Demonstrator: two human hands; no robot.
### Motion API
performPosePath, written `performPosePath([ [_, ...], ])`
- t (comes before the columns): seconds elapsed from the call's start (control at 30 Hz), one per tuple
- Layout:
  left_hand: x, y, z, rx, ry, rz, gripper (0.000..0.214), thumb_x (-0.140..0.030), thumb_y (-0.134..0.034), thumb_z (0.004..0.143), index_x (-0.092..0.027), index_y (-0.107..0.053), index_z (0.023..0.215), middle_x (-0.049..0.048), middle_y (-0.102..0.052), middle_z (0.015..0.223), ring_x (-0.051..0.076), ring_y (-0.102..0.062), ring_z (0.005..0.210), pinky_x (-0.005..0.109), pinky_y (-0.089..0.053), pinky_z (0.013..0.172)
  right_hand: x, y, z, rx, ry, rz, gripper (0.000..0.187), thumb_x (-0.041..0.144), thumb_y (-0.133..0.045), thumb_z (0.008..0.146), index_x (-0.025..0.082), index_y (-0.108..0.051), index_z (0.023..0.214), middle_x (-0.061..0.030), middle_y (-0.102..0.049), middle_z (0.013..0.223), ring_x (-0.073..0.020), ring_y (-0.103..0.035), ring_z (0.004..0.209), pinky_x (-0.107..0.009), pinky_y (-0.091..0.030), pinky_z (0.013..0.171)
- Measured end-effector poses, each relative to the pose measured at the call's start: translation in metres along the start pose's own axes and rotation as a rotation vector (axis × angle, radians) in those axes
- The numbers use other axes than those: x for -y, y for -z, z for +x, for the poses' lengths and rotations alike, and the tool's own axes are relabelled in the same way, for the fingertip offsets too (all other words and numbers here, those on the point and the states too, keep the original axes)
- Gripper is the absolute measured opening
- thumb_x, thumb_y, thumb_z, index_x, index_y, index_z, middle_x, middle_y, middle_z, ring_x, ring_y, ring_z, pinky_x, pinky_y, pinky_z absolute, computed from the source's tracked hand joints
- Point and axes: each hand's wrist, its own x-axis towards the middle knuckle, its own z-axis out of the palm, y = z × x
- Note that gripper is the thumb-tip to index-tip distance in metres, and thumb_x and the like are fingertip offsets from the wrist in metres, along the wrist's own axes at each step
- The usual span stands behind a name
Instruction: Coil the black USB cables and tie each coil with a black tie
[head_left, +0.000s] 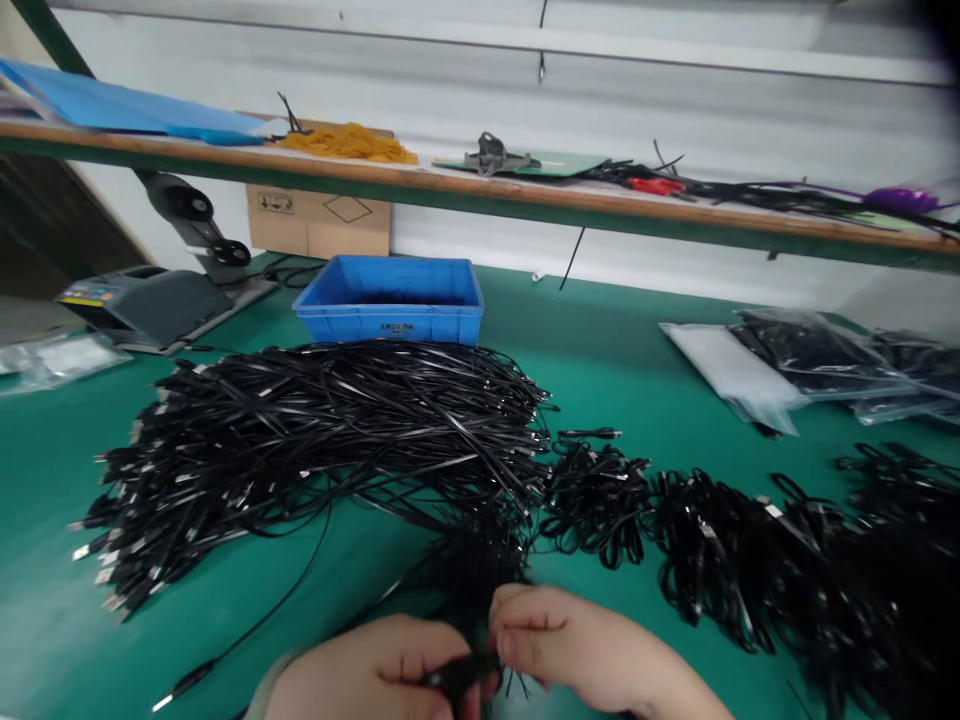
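Both of my hands are at the bottom edge of the view, close together over the green mat. My left hand (pixel 375 672) is closed with its fingers pinching a black cable (pixel 459 672). My right hand (pixel 581 655) is also closed on that cable from the other side. A blurred bunch of the cable's loops rises just above my fingers. Behind it lies a large heap of loose black cables (pixel 315 440) with metal plugs. A row of coiled cable bundles (pixel 720 545) stretches to the right of my hands.
A blue plastic bin (pixel 390 298) stands behind the heap. A grey machine (pixel 142 300) sits at the left, clear bags of cables (pixel 810 360) at the right. A shelf (pixel 480 195) above carries yellow bands, tools and a cardboard box.
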Motion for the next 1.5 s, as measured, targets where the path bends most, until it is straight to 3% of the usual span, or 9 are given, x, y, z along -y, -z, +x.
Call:
performPosePath([
  [0.13,0.012,0.017,0.015,-0.176,-0.047,0.047,0.025,-0.038,-0.063,0.072,-0.015,-0.057,0.063,-0.005,-0.051,0.045,0.008,-0.045,0.044,0.02,-0.032,0.047,-0.01,-0.001,0.001,-0.009,0.017,0.411,0.028,0.044,-0.064,0.073,0.016,-0.068,0.07,0.0004,-0.053,0.07,-0.0084,-0.048,0.059,-0.019,-0.041,0.056],
  [0.27,0.02,0.014,0.032,-0.296,-0.061,-0.144,0.035,-0.044,-0.067,0.067,-0.016,-0.049,0.057,-0.0048,-0.048,0.053,0.01,-0.047,0.053,0.023,-0.039,0.055,-0.013,-0.001,0.005,-0.148,0.108,0.699,0.028,0.035,-0.08,0.056,0.017,-0.07,0.075,-0.0041,-0.06,0.094,-0.0125,-0.056,0.08,-0.022,-0.043,0.07],
  [0.37,0.035,0.001,0.042,-0.217,-0.072,-0.314,0.03,-0.042,-0.067,0.069,-0.013,-0.058,0.067,-0.0049,-0.045,0.055,0.009,-0.043,0.053,0.025,-0.04,0.058,-0.017,0.0,0.013,-0.318,0.151,0.781,0.03,0.026,-0.085,0.046,0.018,-0.068,0.071,-0.0067,-0.059,0.112,-0.0172,-0.055,0.095,-0.026,-0.043,0.078],
  [0.5,0.059,-0.017,0.053,0.021,0.024,-0.476,0.034,-0.042,-0.068,0.068,-0.01,-0.065,0.079,-0.0041,-0.045,0.052,0.008,-0.044,0.049,0.023,-0.038,0.054,-0.025,-0.003,0.025,-0.443,0.175,0.793,0.022,0.022,-0.082,0.051,0.019,-0.065,0.063,-0.0009,-0.068,0.075,-0.0116,-0.057,0.066,-0.022,-0.042,0.062],
  [0.67,0.066,-0.02,0.055,0.051,0.024,-0.543,0.03,-0.042,-0.067,0.07,-0.012,-0.062,0.07,-0.0003,-0.055,0.06,0.009,-0.05,0.053,0.022,-0.042,0.054,-0.028,-0.002,0.029,-0.618,0.22,0.476,0.016,0.019,-0.078,0.054,0.018,-0.063,0.059,-0.0005,-0.068,0.073,-0.0123,-0.059,0.07,-0.023,-0.043,0.067],
  [0.87,0.058,-0.011,0.056,-0.084,0.063,-0.355,0.031,-0.044,-0.063,0.072,-0.014,-0.055,0.076,0.008,-0.068,0.071,0.016,-0.061,0.06,0.024,-0.043,0.054,-0.042,0.009,0.028,-0.577,0.071,0.266,0.018,0.032,-0.069,0.066,0.017,-0.06,0.072,-0.0018,-0.065,0.075,-0.0142,-0.057,0.068,-0.024,-0.041,0.062],
  [0.97,0.054,-0.006,0.056,-0.277,0.047,-0.25,0.031,-0.045,-0.061,0.07,-0.017,-0.05,0.072,-0.0024,-0.057,0.046,0.009,-0.048,0.039,0.022,-0.037,0.046,-0.054,0.008,0.032,-0.664,-0.05,-0.164,0.017,0.032,-0.056,0.076,0.017,-0.058,0.068,0.0,-0.056,0.063,-0.0146,-0.052,0.062,-0.025,-0.038,0.058],
  [1.13,0.051,0.004,0.055,-0.469,-0.013,-0.218,0.031,-0.045,-0.059,0.069,-0.018,-0.047,0.079,-0.0098,-0.044,0.042,0.005,-0.033,0.036,0.019,-0.031,0.041,-0.068,-0.01,0.04,-0.74,-0.184,-0.799,0.006,0.018,-0.057,0.074,0.019,-0.061,0.07,-0.0047,-0.058,0.08,-0.0216,-0.052,0.084,-0.029,-0.039,0.073],
  [1.5,0.056,0.01,0.061,-0.474,0.034,-0.167,0.037,-0.054,-0.055,0.066,-0.019,-0.045,0.074,-0.011,-0.039,0.045,0.003,-0.023,0.036,0.016,-0.013,0.034,-0.07,-0.017,0.042,-0.736,-0.243,-0.948,0.012,0.012,-0.052,0.075,0.018,-0.062,0.072,-0.0063,-0.061,0.08,-0.0226,-0.054,0.083,-0.029,-0.04,0.071],
])
